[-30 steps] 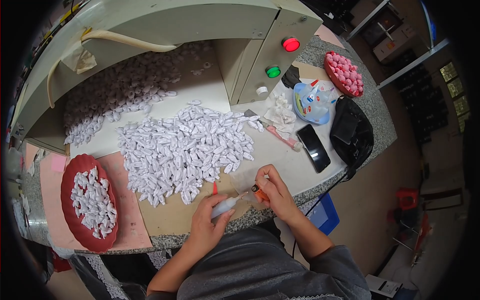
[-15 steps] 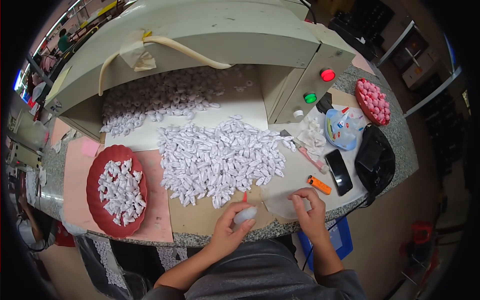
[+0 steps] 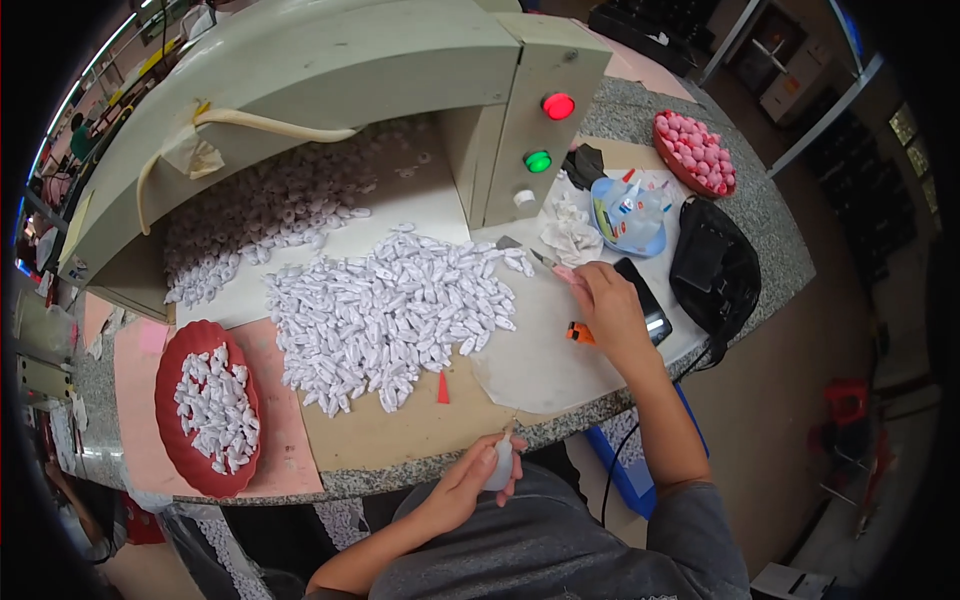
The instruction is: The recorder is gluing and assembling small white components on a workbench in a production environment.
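Note:
My left hand [image 3: 468, 485], near the table's front edge, is closed round a small translucent squeeze bottle [image 3: 498, 466] with a thin tip pointing up. My right hand [image 3: 610, 305] reaches over the paper at the right, its fingers closed on the pink handle of a knife [image 3: 565, 271] whose blade points to the far left. Beneath this hand lies an orange lighter [image 3: 579, 332], partly covered, beside a black phone [image 3: 645, 300]. A red cone-shaped cap [image 3: 443, 388] lies on brown paper next to a broad heap of small white moulded pieces [image 3: 390, 310].
A beige tunnel-shaped machine [image 3: 350, 80] with more white pieces inside stands behind the heap. At left is a red scalloped tray [image 3: 168, 420] of white pieces. On the right are a blue dish [image 3: 650, 245], a black bag [image 3: 715, 265] and a bowl of pink balls [image 3: 695, 155].
My right hand has moved forward from the table edge and taken hold of the knife handle. My left hand has drawn the bottle nearer to me and turned it tip up. The view has shifted right.

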The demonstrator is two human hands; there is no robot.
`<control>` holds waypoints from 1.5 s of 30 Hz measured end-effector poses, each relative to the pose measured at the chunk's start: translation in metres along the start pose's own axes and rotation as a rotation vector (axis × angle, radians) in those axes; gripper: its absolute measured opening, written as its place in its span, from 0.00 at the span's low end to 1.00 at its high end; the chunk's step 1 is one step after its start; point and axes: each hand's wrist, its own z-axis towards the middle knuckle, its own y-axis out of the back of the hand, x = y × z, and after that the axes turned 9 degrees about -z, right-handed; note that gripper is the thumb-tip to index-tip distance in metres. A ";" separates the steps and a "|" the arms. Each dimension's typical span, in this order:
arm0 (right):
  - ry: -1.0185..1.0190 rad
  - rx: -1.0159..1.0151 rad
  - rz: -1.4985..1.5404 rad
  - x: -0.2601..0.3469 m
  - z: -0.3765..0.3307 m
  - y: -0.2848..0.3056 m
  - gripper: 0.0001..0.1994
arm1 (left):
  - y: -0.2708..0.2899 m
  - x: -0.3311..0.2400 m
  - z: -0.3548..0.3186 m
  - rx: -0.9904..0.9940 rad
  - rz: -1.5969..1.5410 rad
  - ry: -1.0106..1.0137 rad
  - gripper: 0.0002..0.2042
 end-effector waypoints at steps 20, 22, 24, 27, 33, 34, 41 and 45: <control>-0.344 0.318 0.570 0.019 -0.189 0.077 0.10 | -0.027 0.044 0.049 -0.086 -0.234 0.619 0.16; -0.331 0.338 0.571 0.019 -0.186 0.078 0.10 | -0.027 0.045 0.049 -0.098 -0.211 0.622 0.16; -0.299 0.372 0.529 0.020 -0.181 0.079 0.10 | -0.026 0.046 0.049 -0.095 -0.196 0.605 0.16; -0.223 0.323 0.459 0.017 -0.184 0.074 0.10 | -0.026 0.045 0.048 -0.106 -0.197 0.609 0.16; -0.271 0.324 0.347 0.018 -0.177 0.080 0.09 | -0.025 0.043 0.047 -0.104 -0.200 0.615 0.15; -0.272 0.324 0.347 0.018 -0.177 0.080 0.09 | -0.025 0.043 0.048 -0.104 -0.200 0.616 0.15; -0.205 0.256 0.342 0.021 -0.179 0.075 0.08 | -0.026 0.041 0.048 -0.148 -0.250 0.599 0.15; -0.263 0.257 0.308 0.023 -0.178 0.075 0.08 | -0.025 0.042 0.047 -0.150 -0.264 0.600 0.15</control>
